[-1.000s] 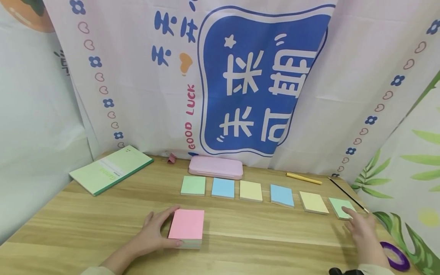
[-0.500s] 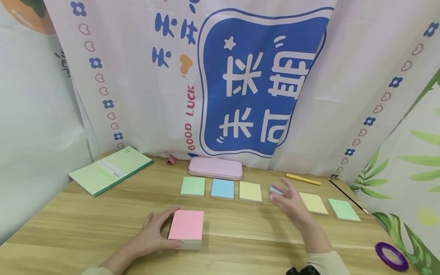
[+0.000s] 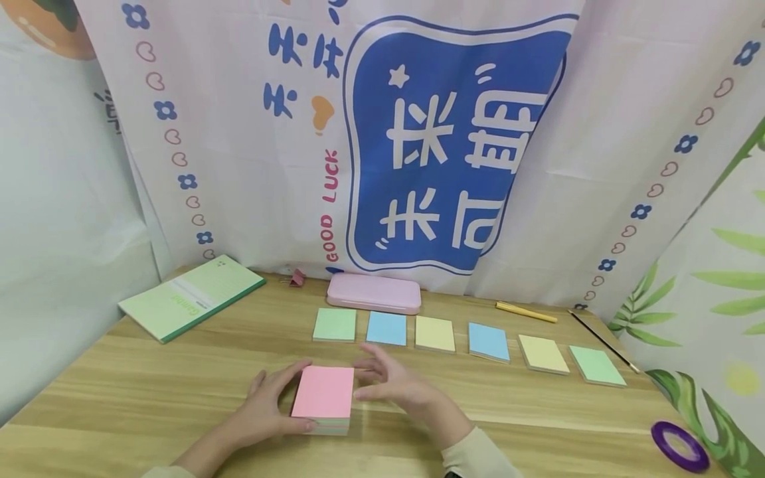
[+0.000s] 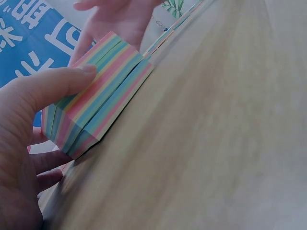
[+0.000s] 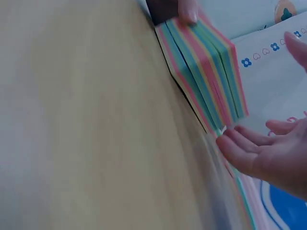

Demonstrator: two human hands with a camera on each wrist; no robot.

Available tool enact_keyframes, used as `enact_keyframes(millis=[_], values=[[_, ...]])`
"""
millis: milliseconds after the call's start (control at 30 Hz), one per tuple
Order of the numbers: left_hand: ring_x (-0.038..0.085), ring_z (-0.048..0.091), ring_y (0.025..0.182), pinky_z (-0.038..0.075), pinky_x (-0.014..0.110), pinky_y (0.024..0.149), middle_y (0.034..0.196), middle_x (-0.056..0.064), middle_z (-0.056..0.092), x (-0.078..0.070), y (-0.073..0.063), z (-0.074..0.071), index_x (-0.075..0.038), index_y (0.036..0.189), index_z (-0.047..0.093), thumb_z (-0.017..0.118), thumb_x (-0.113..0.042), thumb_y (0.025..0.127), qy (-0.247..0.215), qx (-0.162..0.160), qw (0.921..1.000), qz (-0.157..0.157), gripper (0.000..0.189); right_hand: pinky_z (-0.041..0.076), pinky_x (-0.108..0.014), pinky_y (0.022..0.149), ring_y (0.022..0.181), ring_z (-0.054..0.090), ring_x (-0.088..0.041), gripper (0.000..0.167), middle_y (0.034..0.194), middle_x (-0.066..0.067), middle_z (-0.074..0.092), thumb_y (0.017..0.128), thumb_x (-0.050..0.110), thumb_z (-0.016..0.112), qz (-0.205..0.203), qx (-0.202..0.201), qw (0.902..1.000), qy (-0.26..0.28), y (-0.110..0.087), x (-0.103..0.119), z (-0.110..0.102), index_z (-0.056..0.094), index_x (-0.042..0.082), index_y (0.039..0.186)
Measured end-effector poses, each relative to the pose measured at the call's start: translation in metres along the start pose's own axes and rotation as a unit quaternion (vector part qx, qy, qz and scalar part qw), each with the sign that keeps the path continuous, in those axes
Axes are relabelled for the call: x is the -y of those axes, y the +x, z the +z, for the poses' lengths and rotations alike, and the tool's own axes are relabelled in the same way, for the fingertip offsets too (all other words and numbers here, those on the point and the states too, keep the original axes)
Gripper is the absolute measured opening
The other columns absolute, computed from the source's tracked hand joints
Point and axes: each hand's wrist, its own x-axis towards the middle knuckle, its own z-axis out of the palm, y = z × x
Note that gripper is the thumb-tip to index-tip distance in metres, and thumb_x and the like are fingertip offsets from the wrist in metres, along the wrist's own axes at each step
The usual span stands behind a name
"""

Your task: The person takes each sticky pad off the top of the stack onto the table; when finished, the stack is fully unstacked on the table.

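A thick stack of sticky notes (image 3: 325, 392), pink on top, stands on the wooden table. Its layered side shows striped pink, blue, green and yellow edges in both wrist views. My left hand (image 3: 265, 405) grips the stack from the left, thumb on the near side and fingers at the far side. On the other side, my right hand (image 3: 400, 385) is held close by the right edge, fingers extended and loosely spread; in the right wrist view the fingertips (image 5: 230, 139) are near the stack's corner, and whether they touch it I cannot tell.
Behind runs a row of thin pads: green (image 3: 335, 324), blue (image 3: 386, 328), yellow (image 3: 435, 333), then several more rightward. Farther back lie a notebook (image 3: 191, 299), binder clip (image 3: 297, 277), lilac case (image 3: 373, 293), yellow pen (image 3: 526, 311) and thin brush-like stick (image 3: 603, 340). A purple ring (image 3: 660, 441) lies right.
My right hand has left the green pad at the far right and swept leftward across the table to the pink-topped stack. The left hand has stayed on the stack.
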Motion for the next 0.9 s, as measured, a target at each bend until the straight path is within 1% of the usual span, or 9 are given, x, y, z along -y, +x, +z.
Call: enact_keyframes(millis=[33,133,267,467,533,600,700,800,900], values=[[0.042,0.032,0.114,-0.008,0.065,0.086,0.125,0.022,0.040,0.000,0.000,0.000,-0.002,0.129,0.034,0.073,-0.040,0.062,0.001,0.000,1.0000,0.002,0.086,0.031,-0.042,0.092,0.115,0.035,-0.028,0.083,0.129,-0.017,0.034,0.074,0.011,0.067,0.005,0.001,0.9999,-0.008,0.001,-0.003,0.003,0.014,0.008,0.137],[0.041,0.033,0.114,-0.007,0.065,0.086,0.125,0.021,0.040,0.000,0.000,0.001,-0.003,0.129,0.034,0.073,-0.042,0.062,0.005,0.001,1.0000,0.003,0.087,0.028,-0.040,0.095,0.115,0.035,-0.024,0.088,0.128,-0.013,0.035,0.071,0.014,0.070,0.003,0.005,0.9992,-0.041,0.003,-0.011,0.010,0.012,0.004,0.136],[0.040,0.034,0.114,-0.007,0.064,0.086,0.125,0.021,0.041,0.000,0.000,0.001,-0.003,0.129,0.034,0.073,-0.042,0.062,0.006,-0.003,1.0000,0.004,0.087,0.029,-0.034,0.094,0.116,0.033,-0.023,0.092,0.130,-0.011,0.032,0.068,0.014,0.072,-0.013,0.005,0.9960,-0.088,0.003,-0.019,0.016,0.012,0.001,0.135],[0.040,0.034,0.113,-0.007,0.065,0.086,0.124,0.020,0.042,0.002,0.000,0.001,-0.003,0.129,0.035,0.074,-0.041,0.061,0.002,-0.006,1.0000,0.007,0.086,0.034,-0.032,0.089,0.108,0.038,-0.019,0.082,0.120,-0.003,0.039,0.066,0.008,0.073,-0.045,-0.010,0.9913,-0.123,0.004,-0.026,0.021,0.023,0.001,0.130],[0.040,0.034,0.113,-0.007,0.065,0.086,0.124,0.020,0.042,0.002,0.000,0.001,-0.003,0.128,0.035,0.074,-0.041,0.061,0.002,-0.004,1.0000,0.008,0.086,0.035,-0.031,0.088,0.106,0.040,-0.019,0.078,0.117,-0.001,0.041,0.066,0.007,0.073,-0.051,-0.015,0.9907,-0.125,0.004,-0.026,0.021,0.026,0.001,0.128],[0.040,0.034,0.113,-0.007,0.065,0.086,0.124,0.020,0.042,0.001,0.000,0.001,-0.002,0.129,0.035,0.073,-0.041,0.062,0.001,-0.001,1.0000,0.009,0.086,0.036,-0.031,0.087,0.105,0.041,-0.020,0.075,0.115,-0.002,0.043,0.066,0.006,0.073,-0.053,-0.014,0.9912,-0.121,0.004,-0.025,0.019,0.029,0.002,0.126],[0.040,0.033,0.114,-0.008,0.063,0.087,0.125,0.019,0.041,0.001,0.000,0.001,-0.003,0.129,0.035,0.073,-0.041,0.062,0.000,0.002,1.0000,0.003,0.086,0.037,-0.030,0.088,0.104,0.043,-0.021,0.073,0.114,-0.005,0.044,0.066,0.003,0.071,-0.044,-0.015,0.9944,-0.095,0.000,-0.021,0.014,0.030,0.002,0.126],[0.039,0.033,0.115,-0.009,0.062,0.088,0.126,0.018,0.041,0.000,0.000,0.001,-0.003,0.128,0.037,0.073,-0.041,0.061,0.000,0.001,1.0000,-0.002,0.085,0.040,-0.031,0.085,0.099,0.048,-0.023,0.078,0.110,-0.010,0.047,0.066,-0.001,0.070,-0.023,-0.022,0.9983,-0.050,-0.007,-0.018,0.004,0.025,0.002,0.129],[0.039,0.033,0.114,-0.008,0.061,0.088,0.125,0.018,0.042,-0.001,-0.001,0.001,-0.003,0.127,0.038,0.073,-0.042,0.061,0.002,-0.001,1.0000,-0.002,0.084,0.043,-0.033,0.081,0.095,0.052,-0.028,0.083,0.108,-0.016,0.051,0.065,-0.006,0.066,-0.008,-0.030,0.9994,0.012,-0.017,-0.017,-0.006,0.017,0.001,0.132]])
